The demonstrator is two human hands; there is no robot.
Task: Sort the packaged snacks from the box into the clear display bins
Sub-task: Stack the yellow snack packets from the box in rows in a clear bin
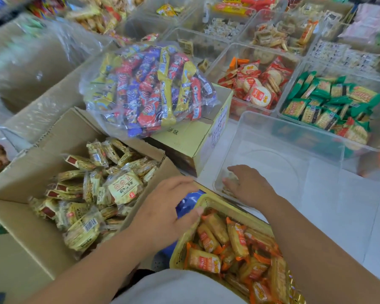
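Mid-transfer, I judge: the right hand (248, 185) lies loose-fingered on pale packets (230, 177) in the clear bin (294, 134) at three o'clock of the box (15, 207), the left hand (169, 209) rests by a blue thing (188, 201), grip untellable, so next comes a nine-o'clock reach for more snacks (119, 189).

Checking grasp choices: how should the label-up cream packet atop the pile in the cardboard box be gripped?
Likely from straight above, since the cardboard box walls close off the sides. The cream packet lies nearly flat, label up, on top of the pile, so pinch across its two side edges.
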